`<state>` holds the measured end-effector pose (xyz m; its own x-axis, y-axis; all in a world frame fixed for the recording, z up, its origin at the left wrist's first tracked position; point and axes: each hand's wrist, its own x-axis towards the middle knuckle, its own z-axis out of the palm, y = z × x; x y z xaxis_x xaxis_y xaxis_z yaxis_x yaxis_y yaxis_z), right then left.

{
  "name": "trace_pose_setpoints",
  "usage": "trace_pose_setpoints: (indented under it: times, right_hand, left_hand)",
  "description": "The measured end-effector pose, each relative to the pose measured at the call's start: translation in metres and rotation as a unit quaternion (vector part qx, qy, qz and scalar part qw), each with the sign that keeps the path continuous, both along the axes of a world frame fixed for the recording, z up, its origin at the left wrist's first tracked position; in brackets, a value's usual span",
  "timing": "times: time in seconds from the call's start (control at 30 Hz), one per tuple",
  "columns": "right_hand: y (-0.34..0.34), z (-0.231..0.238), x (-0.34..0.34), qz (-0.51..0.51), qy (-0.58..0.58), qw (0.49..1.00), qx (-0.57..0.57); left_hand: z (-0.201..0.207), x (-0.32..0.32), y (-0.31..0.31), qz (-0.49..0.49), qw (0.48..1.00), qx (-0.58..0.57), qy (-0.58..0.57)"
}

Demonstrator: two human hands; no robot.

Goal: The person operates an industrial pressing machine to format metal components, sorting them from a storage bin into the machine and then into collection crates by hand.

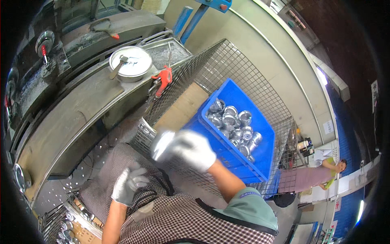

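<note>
Left hand: grey-gloved left hand [129, 182], fingers loosely curled, holding nothing, near the checked apron [178, 219].
Right hand: white-gloved right hand [190, 148], blurred, closed around a shiny round metal cup [161, 143] just left of the crate.
Crate: blue plastic crate [262, 156], right, inside wire mesh cage [227, 65], filled with shiny metal cups [235, 124].
Far left: round metal lidded pot [131, 63] on grey machine bench [73, 118].

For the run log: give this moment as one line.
right hand: gloved, blurred, holding shiny metal part | left hand: gloved, empty, at apron | blue plastic crate: holds metal cups
</note>
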<state>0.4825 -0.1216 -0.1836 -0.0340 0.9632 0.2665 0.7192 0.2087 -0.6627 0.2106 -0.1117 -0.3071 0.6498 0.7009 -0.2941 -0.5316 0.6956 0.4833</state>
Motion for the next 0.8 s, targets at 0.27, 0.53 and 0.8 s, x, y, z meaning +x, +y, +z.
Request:
trace_pose_setpoints:
  times: [0.27, 0.53, 0.8]
  right_hand:
    - [0.031, 0.014, 0.155, -0.476, 0.006, 0.873, 0.107]
    - [0.056, -0.064, 0.208, -0.421, -0.196, 0.883, -0.072]
    - [0.034, -0.001, 0.147, -0.422, 0.168, 0.870, 0.191]
  left_hand:
    - [-0.010, -0.005, 0.007, 0.041, 0.996, -0.082, -0.015]
    - [-0.016, -0.016, 0.006, 0.054, 0.993, -0.082, 0.068]
    - [-0.028, -0.013, 0.014, 0.061, 0.986, -0.114, 0.102]
